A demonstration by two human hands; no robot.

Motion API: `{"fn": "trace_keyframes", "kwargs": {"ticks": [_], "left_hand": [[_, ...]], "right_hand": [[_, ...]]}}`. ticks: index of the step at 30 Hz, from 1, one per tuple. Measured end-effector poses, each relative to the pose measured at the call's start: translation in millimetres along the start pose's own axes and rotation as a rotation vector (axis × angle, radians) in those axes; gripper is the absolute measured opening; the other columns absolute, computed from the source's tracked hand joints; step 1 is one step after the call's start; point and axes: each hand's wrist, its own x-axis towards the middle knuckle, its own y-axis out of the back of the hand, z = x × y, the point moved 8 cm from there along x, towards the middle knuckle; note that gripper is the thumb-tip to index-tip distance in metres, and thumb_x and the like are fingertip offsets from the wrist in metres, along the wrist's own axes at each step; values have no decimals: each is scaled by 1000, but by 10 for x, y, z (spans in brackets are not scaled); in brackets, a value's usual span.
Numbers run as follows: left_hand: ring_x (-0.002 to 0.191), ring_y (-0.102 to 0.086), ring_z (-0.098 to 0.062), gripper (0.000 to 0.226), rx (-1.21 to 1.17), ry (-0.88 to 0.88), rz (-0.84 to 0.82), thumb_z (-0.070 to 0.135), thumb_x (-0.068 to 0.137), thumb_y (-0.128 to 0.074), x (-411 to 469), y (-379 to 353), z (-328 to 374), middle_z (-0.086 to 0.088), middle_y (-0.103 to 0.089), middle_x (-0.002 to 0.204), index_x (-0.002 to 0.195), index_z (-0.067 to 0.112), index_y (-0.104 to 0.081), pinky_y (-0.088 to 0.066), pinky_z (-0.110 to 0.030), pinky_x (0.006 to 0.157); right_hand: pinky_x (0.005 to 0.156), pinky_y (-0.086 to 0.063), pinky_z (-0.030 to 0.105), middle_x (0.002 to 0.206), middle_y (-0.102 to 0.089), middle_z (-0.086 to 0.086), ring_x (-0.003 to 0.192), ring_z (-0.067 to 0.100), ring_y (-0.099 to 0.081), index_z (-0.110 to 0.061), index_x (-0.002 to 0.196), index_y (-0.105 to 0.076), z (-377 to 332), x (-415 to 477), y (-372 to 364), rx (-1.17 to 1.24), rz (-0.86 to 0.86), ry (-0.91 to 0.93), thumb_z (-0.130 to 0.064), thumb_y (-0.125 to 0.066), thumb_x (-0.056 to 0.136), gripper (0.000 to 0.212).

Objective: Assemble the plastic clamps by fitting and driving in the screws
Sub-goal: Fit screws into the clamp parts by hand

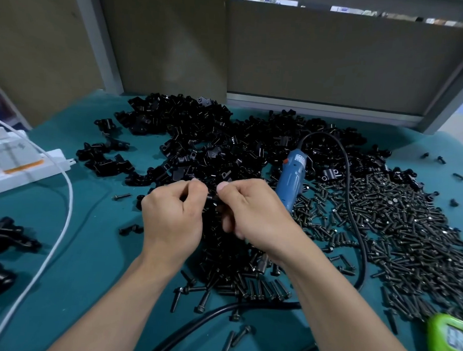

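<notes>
Head view: above the counter (94,249), the left hand (173,218) and right hand (252,210) both pinch what seems one small black clamp (212,198), mostly hidden, likely light, stiff, slippery, best gripped by its flat sides.

Nothing legible; screwdriver label (299,160) perhaps printed, blurred.

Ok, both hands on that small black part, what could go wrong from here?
Left hand and right hand pinch the small black part right above the loose black screws; dropped, it would likely vanish among them. The blue electric screwdriver lies among the parts, its black cable looped through the screws; picking it up could scatter them.
</notes>
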Motion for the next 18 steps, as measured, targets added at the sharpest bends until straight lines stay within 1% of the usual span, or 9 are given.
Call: {"fn": "trace_keyframes", "kwargs": {"ticks": [3, 5, 7, 8, 9, 11, 13, 16, 18], "left_hand": [[39, -27, -10, 49, -4, 36, 11, 38, 90, -48, 23, -6, -21, 9, -27, 39, 49, 16, -34, -20, -17, 40], [39, -28, -10, 48, -33, 20, 3, 40, 88, -47, 20, -8, 9, 10, -27, 39, 48, 17, -34, -20, -16, 40], [39, -30, -9, 46, -62, -11, -8, 37, 89, -47, 13, -3, 45, 10, -28, 39, 48, 18, -34, -20, -14, 40], [39, -30, -9, 46, -62, -23, -9, 35, 89, -47, 13, 2, 52, 10, -29, 40, 49, 18, -34, -21, -14, 40], [39, -30, -9, 46, -52, -27, -8, 35, 90, -48, 13, 6, 47, 10, -29, 40, 50, 18, -34, -21, -14, 41], [40, -30, -9, 46, -21, -17, -14, 37, 91, -48, 11, -4, 22, 9, -31, 40, 50, 18, -36, -22, -15, 40], [39, -31, -9, 45, 5, -15, -38, 37, 91, -48, -3, -41, 18, 9, -33, 40, 51, 18, -39, -22, -16, 40], [39, -30, -9, 45, -5, 8, -26, 38, 90, -47, -9, -36, 9, 9, -30, 40, 53, 15, -38, -23, -17, 39], [40, -29, -8, 45, -26, 46, -7, 38, 89, -46, 5, -16, -20, 9, -29, 40, 53, 13, -36, -23, -17, 39]], "right_hand": [[57, -44, 29, 65, -73, 7, 50, 11, -60, -18, 78, -65, -51, -20, 23, 70, -60, 34, -25, -56, 102, 28], [54, -44, 29, 57, -69, 2, 46, 11, -54, -18, 72, -63, -78, -16, 18, 36, -55, 63, -24, -54, 102, 32], [52, -38, 30, 45, -53, -8, 43, 9, -42, -18, 59, -55, -64, -12, 7, 17, -21, 61, -25, -50, 102, 44], [52, -35, 32, 44, -46, -9, 44, 10, -39, -19, 56, -52, -51, -10, -1, 35, -12, 48, -26, -49, 102, 47], [52, -35, 33, 45, -46, -8, 45, 11, -40, -20, 57, -52, -43, -7, -6, 42, -14, 40, -28, -48, 104, 47], [53, -44, 34, 52, -61, -3, 47, 11, -50, -22, 73, -58, -70, -12, -3, -5, -36, 57, -33, -47, 107, 37], [52, -47, 30, 60, -69, -2, 47, 9, -55, -23, 87, -59, -95, -13, 27, -36, -32, 81, -30, -49, 108, 25], [48, -47, 28, 62, -72, 1, 44, 11, -58, -20, 89, -60, -113, -17, 60, 32, 11, 87, -28, -52, 107, 21], [45, -44, 24, 65, -74, 7, 47, 18, -63, -15, 94, -60, -109, -16, 10, 156, -44, 64, -24, -56, 105, 15]]}}
